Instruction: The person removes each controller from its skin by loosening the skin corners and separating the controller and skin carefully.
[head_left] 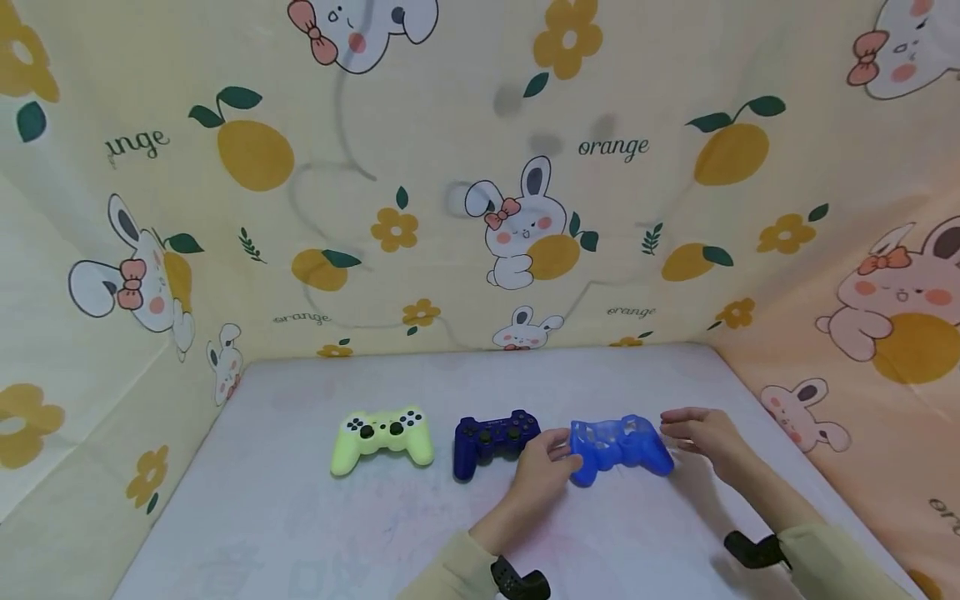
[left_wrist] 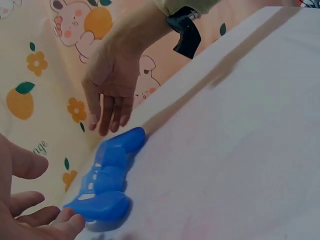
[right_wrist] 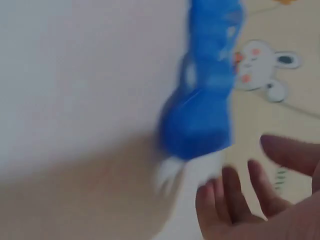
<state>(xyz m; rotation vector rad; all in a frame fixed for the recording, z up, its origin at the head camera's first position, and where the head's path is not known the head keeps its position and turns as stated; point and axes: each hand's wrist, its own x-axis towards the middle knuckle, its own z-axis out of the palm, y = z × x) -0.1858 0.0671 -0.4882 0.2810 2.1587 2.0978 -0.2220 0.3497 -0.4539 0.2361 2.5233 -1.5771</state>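
A translucent blue silicone controller cover (head_left: 621,446) lies on the white table, with cut-out holes along its upper part. My left hand (head_left: 542,468) is at its left end, fingers loosely spread and fingertips right at the edge; in the left wrist view they overlap the near grip of the cover (left_wrist: 102,206). Off the right end, my right hand (head_left: 708,437) hovers with relaxed fingers, and the right wrist view shows a gap between those fingers and the cover (right_wrist: 200,120). Just left of my left hand sits a dark blue game controller (head_left: 480,442), partly overlapped by it.
A pale yellow-green game controller (head_left: 384,435) lies farther left on the table (head_left: 337,533). Patterned cloth with rabbits and oranges rises as a wall (head_left: 435,142) behind the table and along both sides. Each wrist wears a black device (head_left: 752,550).
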